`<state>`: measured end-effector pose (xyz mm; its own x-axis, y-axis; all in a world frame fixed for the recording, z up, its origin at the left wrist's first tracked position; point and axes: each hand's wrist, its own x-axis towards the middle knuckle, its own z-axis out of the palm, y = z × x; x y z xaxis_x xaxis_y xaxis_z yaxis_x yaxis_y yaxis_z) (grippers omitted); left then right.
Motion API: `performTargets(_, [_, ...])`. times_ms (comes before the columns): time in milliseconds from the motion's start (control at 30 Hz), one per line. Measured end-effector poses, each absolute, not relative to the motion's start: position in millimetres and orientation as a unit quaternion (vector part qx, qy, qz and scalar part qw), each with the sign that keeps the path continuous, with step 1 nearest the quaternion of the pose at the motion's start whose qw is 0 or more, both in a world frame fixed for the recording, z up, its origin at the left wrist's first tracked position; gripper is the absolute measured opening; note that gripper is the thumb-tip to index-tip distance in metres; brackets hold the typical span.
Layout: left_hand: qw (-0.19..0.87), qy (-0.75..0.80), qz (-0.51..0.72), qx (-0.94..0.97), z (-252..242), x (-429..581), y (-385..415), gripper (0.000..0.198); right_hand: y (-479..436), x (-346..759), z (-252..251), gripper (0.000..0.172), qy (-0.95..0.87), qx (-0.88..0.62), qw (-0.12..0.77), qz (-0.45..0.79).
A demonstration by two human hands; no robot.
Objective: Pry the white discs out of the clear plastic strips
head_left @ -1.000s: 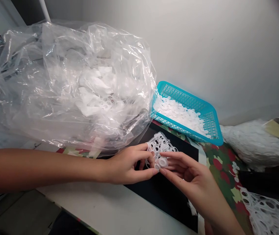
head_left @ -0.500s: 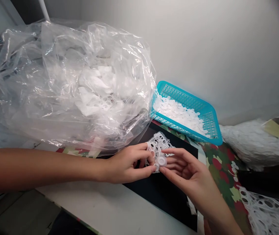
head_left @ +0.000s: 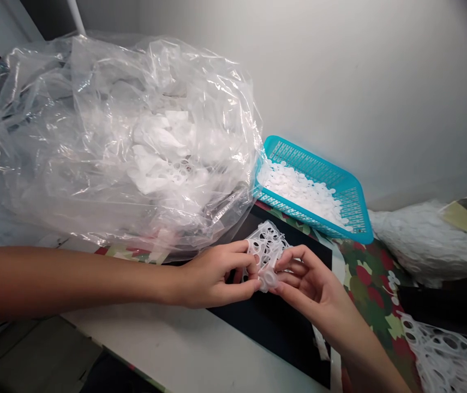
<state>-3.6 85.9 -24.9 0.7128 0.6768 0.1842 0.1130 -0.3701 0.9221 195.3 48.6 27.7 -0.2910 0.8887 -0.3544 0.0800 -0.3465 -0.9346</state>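
Observation:
A small white plastic sheet full of round holes (head_left: 267, 242) hangs between both hands above a black mat (head_left: 274, 322). My left hand (head_left: 213, 275) pinches the sheet's near edge with thumb and fingers. My right hand (head_left: 309, 284) is curled against the same edge, its fingertips closed on a small white ring (head_left: 268, 279) still joined to the sheet. Behind the hands stands a teal basket (head_left: 352, 199) holding many loose white rings.
A big clear plastic bag (head_left: 106, 142) of white punched sheets fills the left and back. Punched-out white webbing (head_left: 446, 352) lies at the lower right, a white heap (head_left: 421, 240) at the right. A red-and-green patterned cloth (head_left: 370, 273) covers the table by the wall.
My right hand's fingers have curled in from stretched out and now pinch the ring at the sheet's edge. The left hand has barely moved.

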Motion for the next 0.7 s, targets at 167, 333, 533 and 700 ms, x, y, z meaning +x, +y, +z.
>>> performTargets(167, [0.497,0.264,0.291,0.774,-26.1,-2.4,84.4,0.018,48.8,192.9,26.5,0.031,-0.458,-0.516,0.314,0.653])
performTargets(333, [0.542,0.287,0.297,0.732,-25.7,-0.7,86.6,0.017,50.0,194.2,26.0,0.032,-0.447,-0.527,0.312,0.653])
performTargets(533, [0.645,0.285,0.251,0.663,-26.0,-1.5,91.2,0.027,51.3,200.2,27.6,0.028,-0.458,-0.521,0.311,0.650])
performTargets(700, [0.653,0.282,0.273,0.647,-27.6,-1.1,91.4,0.024,52.3,201.7,26.1,0.032,-0.453,-0.525,0.328,0.642])
